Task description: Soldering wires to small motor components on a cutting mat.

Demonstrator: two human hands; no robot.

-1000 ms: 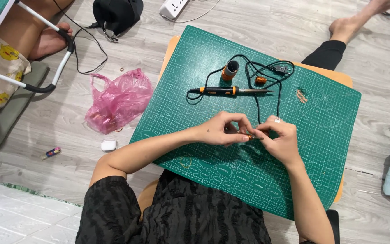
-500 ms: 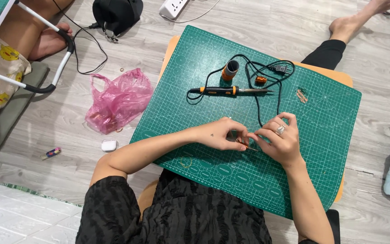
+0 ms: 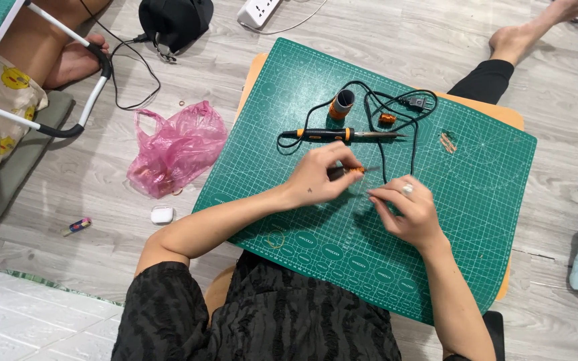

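Observation:
My left hand (image 3: 319,179) rests on the green cutting mat (image 3: 476,200) and grips a small tool (image 3: 350,172) with a dark handle and an orange front. The tool points right, towards my right hand (image 3: 406,212). My right hand wears a ring, and its thumb and fingertips are pinched together low over the mat. Whatever they hold is too small to make out. Just beyond my hands lies a black and orange soldering iron (image 3: 342,135), whose black cord (image 3: 377,107) loops to a plug (image 3: 416,102).
On the mat are an orange-black cylinder (image 3: 342,103), a small copper coil (image 3: 387,119) and brown bits (image 3: 447,142). On the floor to the left are a pink plastic bag (image 3: 175,150), a white case (image 3: 162,214) and a power strip (image 3: 259,10). Another person's foot (image 3: 68,63) is far left.
My hands were joined over one small thing at the mat's middle. They have come apart: the left hand moved up with the tool, and the right hand drew back to the right.

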